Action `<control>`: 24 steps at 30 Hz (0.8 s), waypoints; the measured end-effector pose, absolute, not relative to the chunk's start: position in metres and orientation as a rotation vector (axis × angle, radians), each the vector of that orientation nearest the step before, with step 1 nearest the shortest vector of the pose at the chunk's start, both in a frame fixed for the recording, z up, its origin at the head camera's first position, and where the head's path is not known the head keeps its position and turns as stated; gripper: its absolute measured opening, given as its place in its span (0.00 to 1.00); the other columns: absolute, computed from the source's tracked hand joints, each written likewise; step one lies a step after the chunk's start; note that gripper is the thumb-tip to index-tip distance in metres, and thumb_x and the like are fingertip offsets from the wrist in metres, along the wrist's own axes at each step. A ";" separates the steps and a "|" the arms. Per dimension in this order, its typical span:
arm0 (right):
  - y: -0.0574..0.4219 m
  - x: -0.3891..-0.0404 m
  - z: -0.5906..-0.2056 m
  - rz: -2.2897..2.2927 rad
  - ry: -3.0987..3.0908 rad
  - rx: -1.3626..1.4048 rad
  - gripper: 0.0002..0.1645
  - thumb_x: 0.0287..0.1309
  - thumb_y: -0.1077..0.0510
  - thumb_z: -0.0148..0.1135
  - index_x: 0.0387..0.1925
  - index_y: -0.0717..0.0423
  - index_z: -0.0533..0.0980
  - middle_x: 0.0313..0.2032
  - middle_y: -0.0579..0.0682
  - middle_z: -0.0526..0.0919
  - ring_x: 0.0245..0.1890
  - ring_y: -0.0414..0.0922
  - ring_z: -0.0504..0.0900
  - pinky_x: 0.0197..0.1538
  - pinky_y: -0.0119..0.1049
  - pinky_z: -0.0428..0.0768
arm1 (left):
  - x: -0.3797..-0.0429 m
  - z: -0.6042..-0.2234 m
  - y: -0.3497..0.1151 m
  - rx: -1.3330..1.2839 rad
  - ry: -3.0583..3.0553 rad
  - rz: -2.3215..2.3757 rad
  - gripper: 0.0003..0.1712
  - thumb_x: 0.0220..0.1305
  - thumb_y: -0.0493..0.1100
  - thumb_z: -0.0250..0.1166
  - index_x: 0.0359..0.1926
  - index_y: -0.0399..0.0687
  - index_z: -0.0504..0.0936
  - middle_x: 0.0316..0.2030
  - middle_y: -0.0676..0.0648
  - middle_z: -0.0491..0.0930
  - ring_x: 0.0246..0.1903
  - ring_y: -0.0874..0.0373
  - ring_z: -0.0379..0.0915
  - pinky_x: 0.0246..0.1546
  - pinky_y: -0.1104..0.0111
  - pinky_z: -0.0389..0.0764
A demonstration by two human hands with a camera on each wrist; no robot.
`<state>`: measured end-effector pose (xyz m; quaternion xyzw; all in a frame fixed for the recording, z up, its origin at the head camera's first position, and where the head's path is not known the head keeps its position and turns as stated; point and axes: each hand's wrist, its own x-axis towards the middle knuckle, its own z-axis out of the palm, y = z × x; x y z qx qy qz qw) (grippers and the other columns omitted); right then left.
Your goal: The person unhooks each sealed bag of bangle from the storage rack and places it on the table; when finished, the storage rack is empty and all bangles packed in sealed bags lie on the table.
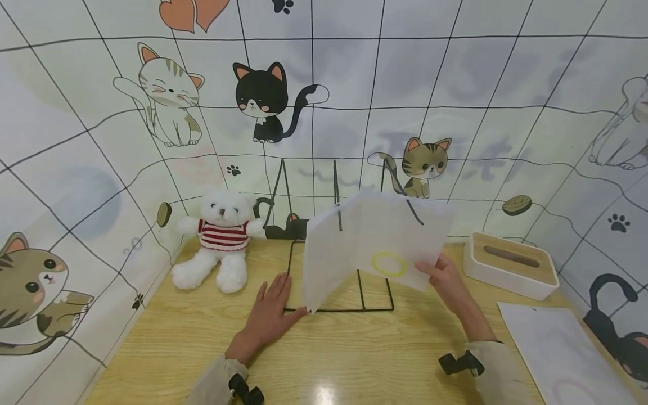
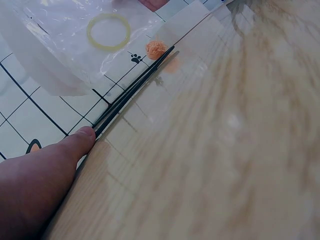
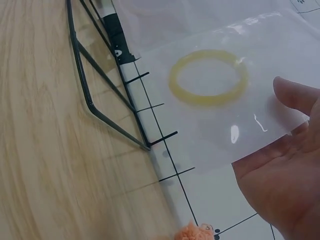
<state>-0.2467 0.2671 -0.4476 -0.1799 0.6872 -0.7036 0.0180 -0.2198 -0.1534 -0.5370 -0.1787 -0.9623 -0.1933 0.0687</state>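
My right hand (image 1: 445, 281) pinches the lower right edge of a translucent white plastic sheet (image 1: 395, 233), bent into two upright leaves. A yellow ring (image 3: 207, 97) shows on it, just left of my right thumb in the right wrist view. Behind and below the sheet stands a black wire rack (image 1: 349, 310) with tall pointed dividers; the sheet hides part of it. My left hand (image 1: 268, 315) rests flat on the table with fingers spread, at the rack's front left corner. In the left wrist view its thumb (image 2: 75, 145) touches the rack's wire.
A white teddy bear (image 1: 223, 239) in a striped shirt sits left of the rack. On the right stands a white tissue box (image 1: 511, 264) with a wooden lid. Nearer, a white sheet (image 1: 557, 343) with a faint pink ring lies flat. A cat-print wall backs the table (image 1: 344, 354).
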 end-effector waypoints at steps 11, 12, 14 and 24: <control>0.256 -0.245 -0.453 -2.061 2.234 -0.417 0.12 0.75 0.54 0.52 0.54 0.44 0.76 0.48 0.33 0.84 0.48 0.35 0.84 0.49 0.31 0.82 | -0.219 -0.536 -0.153 -0.553 -2.877 -0.602 0.54 0.67 0.71 0.54 0.78 0.39 0.52 0.78 0.40 0.52 0.78 0.46 0.46 0.76 0.44 0.46; 0.255 -0.245 -0.453 -2.064 2.237 -0.415 0.12 0.75 0.54 0.52 0.54 0.44 0.77 0.48 0.33 0.84 0.48 0.35 0.84 0.49 0.31 0.82 | -0.219 -0.537 -0.153 -0.553 -2.881 -0.602 0.54 0.67 0.71 0.54 0.78 0.39 0.52 0.78 0.41 0.52 0.78 0.47 0.46 0.76 0.44 0.45; 0.254 -0.244 -0.452 -2.078 2.235 -0.401 0.11 0.74 0.54 0.53 0.53 0.44 0.77 0.47 0.33 0.84 0.47 0.34 0.84 0.49 0.31 0.82 | -0.220 -0.537 -0.153 -0.552 -2.885 -0.601 0.54 0.66 0.72 0.54 0.78 0.39 0.52 0.78 0.41 0.52 0.78 0.47 0.45 0.76 0.45 0.45; 0.249 -0.241 -0.450 -2.131 2.256 -0.340 0.08 0.73 0.55 0.55 0.44 0.40 0.79 0.41 0.32 0.84 0.43 0.32 0.83 0.47 0.29 0.81 | -0.219 -0.537 -0.151 -0.536 -2.898 -0.606 0.55 0.67 0.72 0.53 0.78 0.38 0.52 0.78 0.40 0.52 0.78 0.46 0.45 0.76 0.44 0.44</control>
